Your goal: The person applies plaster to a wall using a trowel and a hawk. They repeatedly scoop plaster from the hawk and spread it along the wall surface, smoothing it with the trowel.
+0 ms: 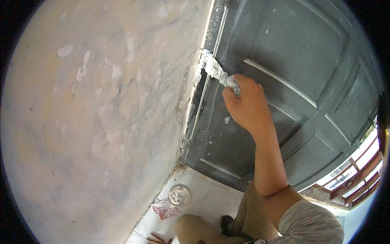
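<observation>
My right hand [245,101] is closed round the handle of a putty knife [217,71] caked with white filler. Its blade end touches the narrow strip where the mottled wall [101,110] meets the dark door frame [199,93]. Fresh white paste shows around the tip. At the bottom edge, the fingers of my left hand [159,239] are spread low over the white floor tiles, with nothing visible in them; the rest of that hand is cut off. Near it stands a round container [179,196] with white paste inside.
A dark grey panelled door [292,73] fills the right side. Beside the container lies a red and white plastic piece [164,209] on the tiled floor [203,191]. My bent knees are at the bottom; brown bars [353,183] stand at far right.
</observation>
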Demonstrator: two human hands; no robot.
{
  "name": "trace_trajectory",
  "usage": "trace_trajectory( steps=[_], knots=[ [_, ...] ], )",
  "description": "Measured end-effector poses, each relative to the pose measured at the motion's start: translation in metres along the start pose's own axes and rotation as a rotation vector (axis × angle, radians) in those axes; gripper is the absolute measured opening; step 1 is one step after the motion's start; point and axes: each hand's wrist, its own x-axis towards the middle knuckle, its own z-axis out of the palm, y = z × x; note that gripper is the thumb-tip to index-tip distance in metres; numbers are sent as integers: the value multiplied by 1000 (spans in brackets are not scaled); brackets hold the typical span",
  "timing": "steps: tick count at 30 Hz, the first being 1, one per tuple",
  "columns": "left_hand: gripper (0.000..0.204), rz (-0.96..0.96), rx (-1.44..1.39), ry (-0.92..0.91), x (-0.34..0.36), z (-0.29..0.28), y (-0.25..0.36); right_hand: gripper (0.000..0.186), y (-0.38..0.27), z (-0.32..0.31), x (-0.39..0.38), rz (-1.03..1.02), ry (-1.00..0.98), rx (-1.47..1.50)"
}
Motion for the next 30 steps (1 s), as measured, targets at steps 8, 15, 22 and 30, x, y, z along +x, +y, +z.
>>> trace_trajectory(
  steps=[8,15,22,30],
  knots=[
    [146,11,-200,-180,4,0,7,38,5,43,29,49,-63,-51],
    [146,-39,-267,-197,7,3,8,29,8,60,24,-45,80,-29],
    [142,86,-1007,-871,32,-22,-28,28,16,62,24,-48,67,-28],
    [143,93,-1013,-884,36,-26,-26,28,10,68,32,-2,0,-32]
  ],
)
